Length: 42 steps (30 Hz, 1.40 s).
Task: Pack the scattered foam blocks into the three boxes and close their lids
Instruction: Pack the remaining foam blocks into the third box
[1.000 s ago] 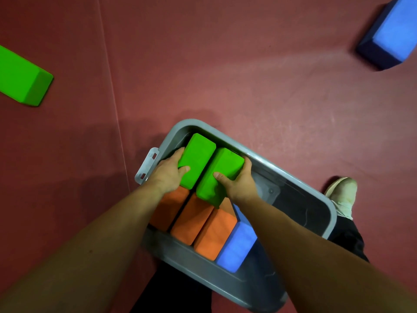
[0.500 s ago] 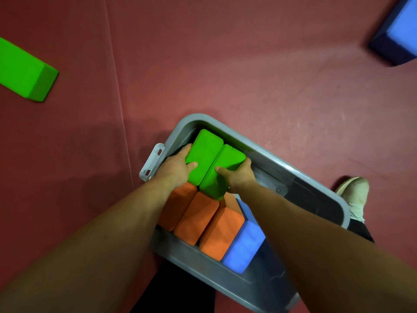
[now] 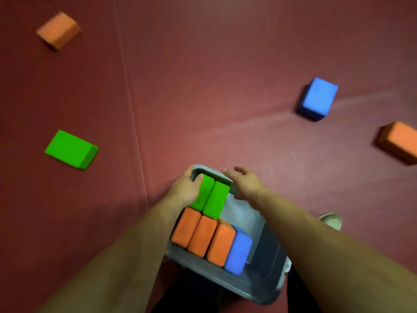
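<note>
While the grey box [image 3: 214,279] stood on the red floor [image 3: 225,86] between the person's arms, two green blocks [image 3: 216,199] lay side by side at its far end, and three orange blocks [image 3: 203,236] with one blue block [image 3: 239,251] made a row nearer to the person. The left hand [image 3: 186,190] rested on the left green block [image 3: 202,196] with the thumb on its top, but I could not tell if the grip was closed on it. The right hand [image 3: 246,184] hovered above the far rim with a wide grip, holding nothing. Well apart from the box, a loose green block [image 3: 70,149], a loose blue block [image 3: 318,99], a blurred orange block [image 3: 58,30] and another orange block [image 3: 399,141] lay on the floor.
</note>
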Motion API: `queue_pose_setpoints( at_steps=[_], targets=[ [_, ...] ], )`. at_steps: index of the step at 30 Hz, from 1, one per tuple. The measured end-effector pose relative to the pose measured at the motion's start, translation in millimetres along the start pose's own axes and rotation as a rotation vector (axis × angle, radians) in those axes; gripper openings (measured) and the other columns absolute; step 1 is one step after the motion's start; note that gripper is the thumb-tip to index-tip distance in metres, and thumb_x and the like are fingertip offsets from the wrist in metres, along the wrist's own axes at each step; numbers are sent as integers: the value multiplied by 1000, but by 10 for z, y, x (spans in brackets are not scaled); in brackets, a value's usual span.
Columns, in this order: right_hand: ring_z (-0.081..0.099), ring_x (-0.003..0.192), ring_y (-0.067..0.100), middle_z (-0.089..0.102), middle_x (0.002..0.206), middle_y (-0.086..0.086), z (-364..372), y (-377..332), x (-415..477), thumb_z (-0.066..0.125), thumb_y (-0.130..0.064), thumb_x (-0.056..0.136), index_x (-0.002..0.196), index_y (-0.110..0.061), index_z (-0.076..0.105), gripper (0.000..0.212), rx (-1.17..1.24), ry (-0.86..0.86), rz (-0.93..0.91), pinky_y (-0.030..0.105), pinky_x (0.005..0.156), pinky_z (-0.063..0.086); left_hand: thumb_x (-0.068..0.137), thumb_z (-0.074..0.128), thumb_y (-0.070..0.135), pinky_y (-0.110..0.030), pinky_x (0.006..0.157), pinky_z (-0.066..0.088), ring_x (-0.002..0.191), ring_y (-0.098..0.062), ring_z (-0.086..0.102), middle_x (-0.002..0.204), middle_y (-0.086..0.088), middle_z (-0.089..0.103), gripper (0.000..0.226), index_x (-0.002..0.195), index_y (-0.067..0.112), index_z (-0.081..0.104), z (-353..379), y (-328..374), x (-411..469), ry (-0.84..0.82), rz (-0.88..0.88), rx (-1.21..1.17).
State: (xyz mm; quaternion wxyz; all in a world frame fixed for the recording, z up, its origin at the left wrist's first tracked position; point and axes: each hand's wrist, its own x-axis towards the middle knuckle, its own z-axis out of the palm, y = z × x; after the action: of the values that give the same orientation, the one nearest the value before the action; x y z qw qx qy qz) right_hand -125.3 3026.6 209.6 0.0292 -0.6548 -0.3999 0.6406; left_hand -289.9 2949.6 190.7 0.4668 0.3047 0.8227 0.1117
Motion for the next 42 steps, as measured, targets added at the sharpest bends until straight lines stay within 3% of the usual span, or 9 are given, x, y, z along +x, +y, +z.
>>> queue_pose_setpoints(
  at_steps=[8,13,19,24,27,33,36,42],
  targets=[
    [55,115,22,53,135,4,-531,-285,-1427,68,-51,85,140,-18,48,67,65,-91,-152,38,87,51,101,45,44,-27,107,33,138,-22,43,151,-8,45,58,154,29,28,-590,692,-1520,72,51,-16],
    [57,111,21,58,130,3,-739,-154,-2049,70,-60,79,130,-22,57,65,82,-175,-183,37,79,52,100,45,47,-27,108,33,139,-22,43,151,-10,45,59,155,30,28,-652,770,-2442,130,28,-49],
    [59,111,25,64,117,6,-611,-359,-2835,67,-57,83,108,-25,64,41,53,-252,-234,42,88,51,101,44,48,-27,111,32,139,-24,43,151,-11,44,60,155,31,25,-1004,615,-3443,180,-31,-101],
    [60,112,20,67,113,2,-104,-733,-3331,64,-56,86,105,-27,64,35,20,-324,-308,46,97,50,100,44,50,-27,114,31,139,-22,42,152,-10,43,61,155,31,25,-1608,291,-3745,233,-60,-150],
    [60,111,20,68,113,3,348,-948,-3521,63,-54,87,102,-26,64,32,-9,-329,-332,42,92,50,100,44,50,-27,114,30,139,-22,42,153,-9,43,61,155,32,25,-2037,21,-3750,250,-49,-183],
    [60,113,23,68,114,6,1715,-1246,-3733,65,-53,86,103,-24,64,33,-24,-308,-339,49,100,48,102,42,47,-23,109,28,140,-21,41,153,-9,42,59,155,28,26,-3094,-817,-3590,238,4,-206],
    [58,115,24,68,115,6,2487,-1426,-3864,65,-51,87,102,-24,63,31,-34,-303,-329,48,100,48,102,41,46,-22,107,29,138,-22,42,152,-8,43,58,155,28,26,-3668,-1281,-3520,241,-1,-208],
    [59,114,23,68,116,6,3321,-1857,-3948,65,-51,87,107,-20,65,36,-101,-302,-343,42,93,51,101,44,46,-25,107,31,138,-24,41,153,-7,42,57,154,28,29,-4435,-1806,-3328,249,-8,-219]
  ],
)
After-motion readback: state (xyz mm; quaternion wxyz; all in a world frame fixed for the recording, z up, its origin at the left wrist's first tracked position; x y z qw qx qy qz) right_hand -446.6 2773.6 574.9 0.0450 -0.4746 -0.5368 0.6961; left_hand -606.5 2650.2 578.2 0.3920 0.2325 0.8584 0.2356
